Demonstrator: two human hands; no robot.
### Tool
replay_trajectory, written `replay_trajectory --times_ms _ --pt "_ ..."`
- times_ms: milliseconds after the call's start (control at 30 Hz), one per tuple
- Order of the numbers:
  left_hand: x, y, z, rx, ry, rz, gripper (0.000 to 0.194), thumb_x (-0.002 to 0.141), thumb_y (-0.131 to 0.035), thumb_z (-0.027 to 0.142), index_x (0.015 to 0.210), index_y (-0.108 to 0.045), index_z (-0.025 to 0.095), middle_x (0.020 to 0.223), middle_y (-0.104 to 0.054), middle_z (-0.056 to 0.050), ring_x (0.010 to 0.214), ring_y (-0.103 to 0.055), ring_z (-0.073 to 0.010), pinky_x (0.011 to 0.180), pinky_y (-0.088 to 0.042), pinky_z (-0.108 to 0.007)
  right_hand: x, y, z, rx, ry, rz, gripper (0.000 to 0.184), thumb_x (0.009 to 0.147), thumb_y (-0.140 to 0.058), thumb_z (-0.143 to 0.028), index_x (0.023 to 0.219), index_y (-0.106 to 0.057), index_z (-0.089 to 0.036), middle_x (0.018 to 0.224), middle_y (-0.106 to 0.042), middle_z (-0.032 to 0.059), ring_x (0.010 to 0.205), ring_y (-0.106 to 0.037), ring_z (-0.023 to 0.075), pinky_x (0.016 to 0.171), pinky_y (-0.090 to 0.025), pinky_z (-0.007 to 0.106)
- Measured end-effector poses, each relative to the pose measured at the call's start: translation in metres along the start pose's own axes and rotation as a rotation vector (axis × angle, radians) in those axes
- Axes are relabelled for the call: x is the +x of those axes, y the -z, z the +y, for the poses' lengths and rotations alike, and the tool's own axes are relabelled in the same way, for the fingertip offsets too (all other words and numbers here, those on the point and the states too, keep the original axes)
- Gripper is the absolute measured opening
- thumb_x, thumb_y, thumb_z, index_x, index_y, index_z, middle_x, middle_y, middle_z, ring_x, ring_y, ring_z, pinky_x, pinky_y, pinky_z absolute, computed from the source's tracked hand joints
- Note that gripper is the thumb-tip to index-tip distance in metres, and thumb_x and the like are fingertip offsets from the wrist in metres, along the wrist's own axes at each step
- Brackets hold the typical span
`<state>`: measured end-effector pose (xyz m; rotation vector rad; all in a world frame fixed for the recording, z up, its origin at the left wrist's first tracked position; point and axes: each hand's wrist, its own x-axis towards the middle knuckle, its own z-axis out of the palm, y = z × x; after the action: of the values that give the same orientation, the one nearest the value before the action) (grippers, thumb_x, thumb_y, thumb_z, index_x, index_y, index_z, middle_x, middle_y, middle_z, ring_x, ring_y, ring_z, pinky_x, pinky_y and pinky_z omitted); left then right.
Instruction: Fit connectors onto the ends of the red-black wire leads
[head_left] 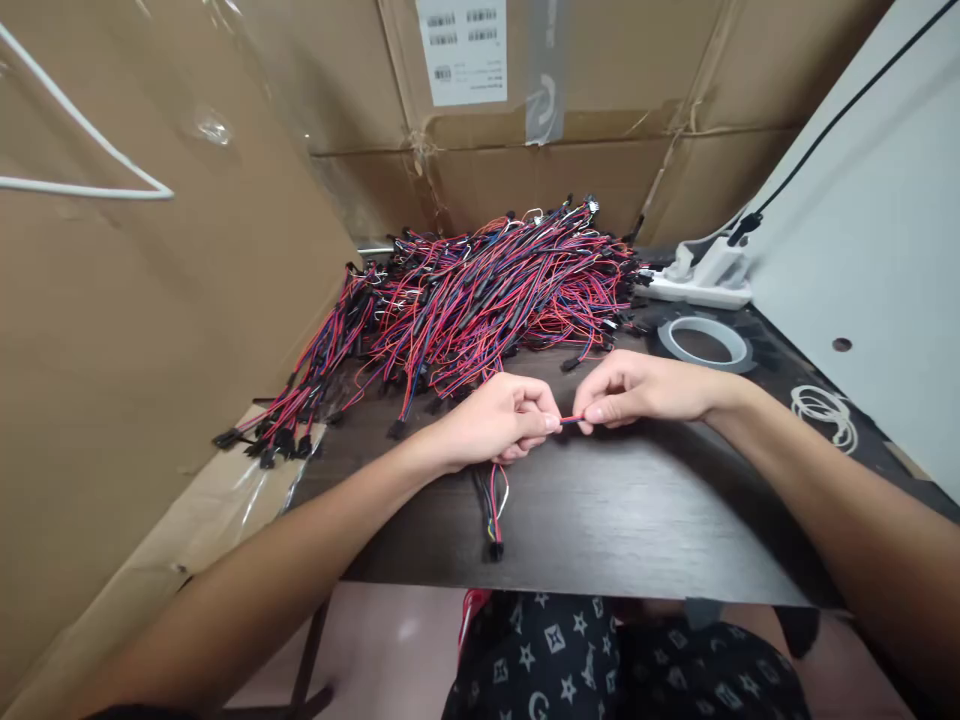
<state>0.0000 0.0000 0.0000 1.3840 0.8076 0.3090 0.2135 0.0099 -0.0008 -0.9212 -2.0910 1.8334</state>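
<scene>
Head view: red wire pinched between left hand and right hand.

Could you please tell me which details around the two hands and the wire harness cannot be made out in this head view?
- The wire ends pinched between the left hand and right hand: fingertips cover them.
- How many wires the left hand holds: the palm hides the bundle.
- Print on the carton label: too small, cut by the top edge.
- Where the black cable leads: it leaves the frame.
</scene>
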Motion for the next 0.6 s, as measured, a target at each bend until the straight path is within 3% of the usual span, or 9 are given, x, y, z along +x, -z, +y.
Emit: replay_trajectory --times_ms 133,333,600 --pt "0.0 0.003 0.001 -0.047 0.032 -0.051 0.012 0.082 -0.055 0.011 0.07 -0.051 0.013 0.046 -0.043 0.008 0.034 -0.028 -0.0003 0.033 -0.019 -0.012 -0.003 0.009 0.007 0.052 -0.01 -0.054 0.026 0.082 -0.064 -0.033 0.08 -0.065 -0.007 0.058 -0.047 -0.0034 0.05 -0.034 0.0047 0.045 -0.023 0.019" --pt "-0.001 0.006 0.003 0.008 0.059 -0.013 0.013 0.081 -0.054 0.01 0.068 -0.052 0.013 0.046 -0.043 0.007 0.034 -0.028 -0.0006 0.033 -0.02 -0.012 -0.006 0.014 0.013 0.081 -0.035 -0.041 0.028 0.08 -0.066 -0.035 0.079 -0.065 -0.006 0.054 -0.044 -0.005 0.047 -0.031 0.0042 0.043 -0.02 0.019" --pt "-0.001 0.003 0.003 0.06 0.053 0.058 0.013 0.081 -0.053 0.009 0.069 -0.052 0.013 0.043 -0.041 0.008 0.033 -0.029 -0.0015 0.033 -0.021 -0.012 0.006 -0.011 -0.001 -0.052 -0.042 0.048 0.022 0.08 -0.062 -0.03 0.082 -0.064 -0.008 0.056 -0.05 -0.0033 0.049 -0.041 0.0062 0.046 -0.03 0.018"
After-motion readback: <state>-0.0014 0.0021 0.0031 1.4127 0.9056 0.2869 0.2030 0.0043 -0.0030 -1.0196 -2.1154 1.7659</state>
